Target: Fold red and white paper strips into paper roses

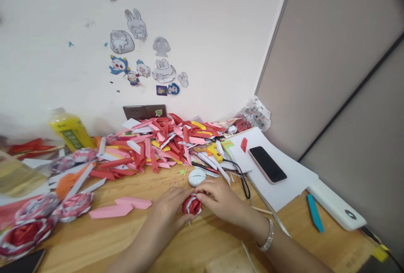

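Note:
A small red and white folded-paper rose (192,204) is held between both hands, low in the middle of the head view. My left hand (168,210) curls round its left side, thumb below and fingers above. From the right, my right hand (217,199) closes its thumb and fingers on the upper right edge. A thin white stick end shows just under the rose. Right behind the hands sits a white rounded mouse-like object (197,177). Two folded pink strips (113,210) lie to the left of my left hand.
Behind is a heap of red, pink and white folded strips (158,142) with a yellow glue gun (214,152). Finished paper roses (27,235) and a yellow bottle (70,129) stand left. At right are a phone (267,164) on white paper, a teal cutter (314,213) and a white device (336,204).

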`<state>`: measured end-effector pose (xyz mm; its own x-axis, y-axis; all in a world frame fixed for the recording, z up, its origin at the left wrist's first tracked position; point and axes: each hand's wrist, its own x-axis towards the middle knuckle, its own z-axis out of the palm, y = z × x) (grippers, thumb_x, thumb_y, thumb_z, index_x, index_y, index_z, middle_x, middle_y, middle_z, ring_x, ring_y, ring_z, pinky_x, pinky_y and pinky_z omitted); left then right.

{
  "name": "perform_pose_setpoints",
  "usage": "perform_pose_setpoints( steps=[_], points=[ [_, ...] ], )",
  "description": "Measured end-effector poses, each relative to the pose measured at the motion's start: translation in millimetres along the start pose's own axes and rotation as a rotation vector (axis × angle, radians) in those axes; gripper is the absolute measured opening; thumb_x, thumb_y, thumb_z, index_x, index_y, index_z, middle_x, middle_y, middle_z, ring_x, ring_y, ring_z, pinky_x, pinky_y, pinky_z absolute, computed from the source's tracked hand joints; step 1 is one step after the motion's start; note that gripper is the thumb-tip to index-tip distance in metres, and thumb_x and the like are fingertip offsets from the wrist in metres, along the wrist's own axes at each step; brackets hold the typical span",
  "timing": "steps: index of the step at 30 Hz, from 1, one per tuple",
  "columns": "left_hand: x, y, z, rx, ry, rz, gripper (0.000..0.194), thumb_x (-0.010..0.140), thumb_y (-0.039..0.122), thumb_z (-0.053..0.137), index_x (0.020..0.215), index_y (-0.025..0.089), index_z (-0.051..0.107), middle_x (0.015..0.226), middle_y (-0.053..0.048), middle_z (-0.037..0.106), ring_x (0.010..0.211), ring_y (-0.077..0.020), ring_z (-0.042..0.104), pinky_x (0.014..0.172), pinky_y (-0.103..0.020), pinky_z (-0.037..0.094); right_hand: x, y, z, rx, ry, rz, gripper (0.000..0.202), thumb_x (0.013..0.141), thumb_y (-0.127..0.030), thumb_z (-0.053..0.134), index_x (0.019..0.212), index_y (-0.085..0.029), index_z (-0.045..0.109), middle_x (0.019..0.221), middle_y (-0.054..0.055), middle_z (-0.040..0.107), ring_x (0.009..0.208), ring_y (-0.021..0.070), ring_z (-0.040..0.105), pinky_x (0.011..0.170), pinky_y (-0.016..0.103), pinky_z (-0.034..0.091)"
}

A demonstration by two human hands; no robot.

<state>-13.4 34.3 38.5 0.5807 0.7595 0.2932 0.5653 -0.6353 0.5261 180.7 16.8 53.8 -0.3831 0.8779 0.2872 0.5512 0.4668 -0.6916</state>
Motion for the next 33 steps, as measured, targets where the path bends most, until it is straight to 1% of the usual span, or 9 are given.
perform_pose_setpoints(
  steps=[4, 6, 9, 13, 16, 22, 25, 28, 33],
  points=[
    [-3, -1, -2.2, 0.022, 0.076, 0.097, 0.048, 0.067, 0.009, 0.076, 0.111, 0.022, 0.063, 0.096, -0.005, 0.073, 0.087, -0.0243, 0.068, 0.075, -0.035, 0.055, -1, 2, 1, 0.086, 0.018, 0.052, 0.015, 0.088, -0.014, 0.058, 0.096, -0.018, 0.071, 0.09, 0.003, 0.069, 0.085, 0.0161, 0.063, 0.074, 0.025, 0.045],
    [-4, -1, -2.7, 0.012, 0.125, 0.13, 0.047, 0.069, 0.012, 0.075, 0.113, 0.024, 0.061, 0.097, -0.005, 0.072, 0.087, -0.0232, 0.068, 0.075, -0.033, 0.055, -1, 2, 1, 0.134, 0.033, 0.037, 0.019, 0.087, -0.013, 0.058, 0.1, -0.02, 0.07, 0.095, 0.003, 0.069, 0.089, 0.0165, 0.063, 0.078, 0.025, 0.046],
    [-3, -4, -1.7, 0.0, 0.179, 0.108, 0.043, 0.072, 0.014, 0.072, 0.113, 0.022, 0.06, 0.101, -0.006, 0.071, 0.09, -0.0233, 0.068, 0.076, -0.033, 0.055, 0, 3, 3, 0.201, 0.059, -0.006, 0.025, 0.086, -0.013, 0.06, 0.108, -0.021, 0.069, 0.104, 0.004, 0.067, 0.098, 0.0174, 0.061, 0.085, 0.027, 0.046],
    [-2, -6, -0.1, 0.018, 0.149, 0.054, 0.036, 0.073, 0.018, 0.071, 0.107, 0.021, 0.062, 0.1, -0.007, 0.072, 0.089, -0.0252, 0.069, 0.075, -0.035, 0.056, 2, 7, 8, 0.21, 0.089, -0.021, 0.025, 0.083, -0.014, 0.063, 0.107, -0.019, 0.069, 0.102, 0.006, 0.066, 0.096, 0.0184, 0.061, 0.083, 0.028, 0.047],
    [-2, -7, 0.5, 0.04, 0.136, 0.057, 0.033, 0.073, 0.022, 0.071, 0.106, 0.022, 0.062, 0.096, -0.006, 0.073, 0.085, -0.0251, 0.07, 0.074, -0.035, 0.056, 3, 11, 11, 0.217, 0.112, -0.03, 0.022, 0.083, -0.016, 0.063, 0.104, -0.018, 0.07, 0.101, 0.007, 0.066, 0.095, 0.0187, 0.061, 0.082, 0.029, 0.047],
    [-1, -7, 3.3, 0.09, 0.206, 0.166, 0.035, 0.076, 0.024, 0.069, 0.11, 0.024, 0.06, 0.1, -0.007, 0.073, 0.088, -0.0242, 0.069, 0.075, -0.034, 0.055, 3, 15, 14, 0.241, 0.162, 0.003, 0.018, 0.086, -0.017, 0.058, 0.099, -0.018, 0.07, 0.094, 0.006, 0.069, 0.089, 0.0183, 0.063, 0.079, 0.029, 0.047],
    [-2, -6, 2.9, 0.118, 0.209, 0.2, 0.033, 0.077, 0.024, 0.068, 0.109, 0.023, 0.061, 0.098, -0.006, 0.073, 0.086, -0.0238, 0.069, 0.074, -0.034, 0.055, 3, 15, 15, 0.226, 0.167, 0.008, 0.015, 0.084, -0.017, 0.061, 0.095, -0.019, 0.071, 0.091, 0.005, 0.069, 0.088, 0.0191, 0.062, 0.08, 0.031, 0.046],
    [-3, -5, 4.0, 0.14, 0.2, 0.22, 0.032, 0.077, 0.024, 0.067, 0.108, 0.023, 0.06, 0.098, -0.007, 0.073, 0.087, -0.0242, 0.069, 0.075, -0.035, 0.055, 2, 16, 18, 0.253, 0.186, 0.071, 0.015, 0.083, -0.019, 0.061, 0.095, -0.018, 0.07, 0.09, 0.005, 0.07, 0.085, 0.0188, 0.063, 0.078, 0.031, 0.048],
    [-7, -7, 11.5, 0.227, 0.201, 0.255, 0.049, 0.073, 0.021, 0.067, 0.119, 0.022, 0.053, 0.106, -0.01, 0.07, 0.091, -0.0272, 0.067, 0.077, -0.039, 0.054, 3, 20, 22, 0.294, 0.194, 0.125, 0.013, 0.083, -0.018, 0.058, 0.092, -0.018, 0.068, 0.088, 0.004, 0.069, 0.083, 0.0174, 0.065, 0.075, 0.029, 0.05]
  ],
)
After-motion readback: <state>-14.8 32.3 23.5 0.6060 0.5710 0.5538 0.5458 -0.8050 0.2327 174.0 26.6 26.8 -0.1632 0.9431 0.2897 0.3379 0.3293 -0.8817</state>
